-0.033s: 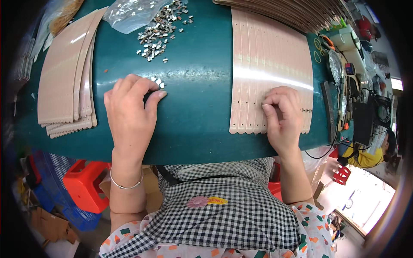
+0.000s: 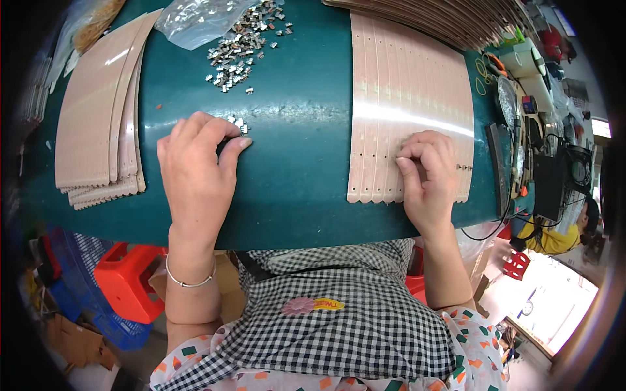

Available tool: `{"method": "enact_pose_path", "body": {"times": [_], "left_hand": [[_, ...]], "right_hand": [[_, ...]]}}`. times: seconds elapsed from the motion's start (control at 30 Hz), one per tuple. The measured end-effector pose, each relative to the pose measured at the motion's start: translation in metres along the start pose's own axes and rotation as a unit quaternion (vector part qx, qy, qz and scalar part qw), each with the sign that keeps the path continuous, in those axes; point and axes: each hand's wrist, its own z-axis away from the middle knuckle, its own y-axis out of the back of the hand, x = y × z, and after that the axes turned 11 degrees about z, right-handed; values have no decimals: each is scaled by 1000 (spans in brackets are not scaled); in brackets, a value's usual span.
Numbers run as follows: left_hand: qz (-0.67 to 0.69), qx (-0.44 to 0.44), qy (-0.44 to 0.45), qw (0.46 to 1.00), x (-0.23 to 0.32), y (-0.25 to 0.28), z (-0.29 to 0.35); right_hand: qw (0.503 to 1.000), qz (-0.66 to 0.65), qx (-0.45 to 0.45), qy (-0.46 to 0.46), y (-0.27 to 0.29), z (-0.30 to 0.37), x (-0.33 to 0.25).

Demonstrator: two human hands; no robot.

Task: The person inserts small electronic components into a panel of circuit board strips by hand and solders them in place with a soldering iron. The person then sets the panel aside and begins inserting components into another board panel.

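Observation:
My left hand hovers low over the green table. Its fingers are curled and the thumb is bent toward them; whatever lies inside them is hidden. A few small silver slide switches show beside its fingertips. On the right, my right hand pinches a small metal part, seemingly a slide switch, between thumb and index finger. That hand rests over a panel of long, pale circuit-board strips with rows of small holes. Just right of its knuckles, a few small parts sit on the strips.
A loose pile of slide switches lies at the back, beside a clear plastic bag. Stacked pale boards stand at left, and more boards at far right. Tools, a tape roll and cables crowd the right edge.

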Motion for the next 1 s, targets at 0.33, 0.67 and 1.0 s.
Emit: {"method": "enact_pose_path", "body": {"times": [0.33, 0.67, 1.0], "left_hand": [[107, -8, 15, 994, 0, -7, 1], [118, -18, 6, 993, -3, -7, -1], [146, -5, 11, 989, 7, -7, 4]], "right_hand": [[999, 45, -6, 26, -1, -1, 0], [992, 112, 9, 50, -1, -2, -9], [999, -28, 28, -6, 27, -10, -31]]}}
